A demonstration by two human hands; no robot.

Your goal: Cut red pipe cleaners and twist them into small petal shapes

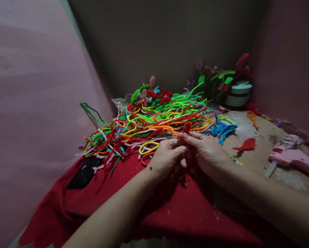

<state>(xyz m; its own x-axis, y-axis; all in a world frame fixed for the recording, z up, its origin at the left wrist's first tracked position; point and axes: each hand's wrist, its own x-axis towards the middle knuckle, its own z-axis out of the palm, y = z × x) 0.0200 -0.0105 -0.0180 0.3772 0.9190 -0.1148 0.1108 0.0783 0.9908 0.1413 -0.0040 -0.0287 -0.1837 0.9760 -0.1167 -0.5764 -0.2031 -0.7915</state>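
Reaching in over the red cloth (170, 215) from the lower left with the left hand (167, 155) and from the lower right with the right hand (208, 150), wrists angled inward, nearly meeting at the fingertips. Pinching a fuzzy red chenille piece (187, 127) between right thumb and forefinger; closing left thumb against curled fingers just below, with any hold there too hidden to tell. Held in front of the tangled pipe cleaners (154, 120), soft, thin and many-coloured, with rounded tip upward, long axis near upright, leaning slightly right, lower end covered by fingers. Lying to the right: a bristly blue chenille piece (223, 129), a flat red petal shape (247, 144) and a smooth pink glue gun (290, 155).
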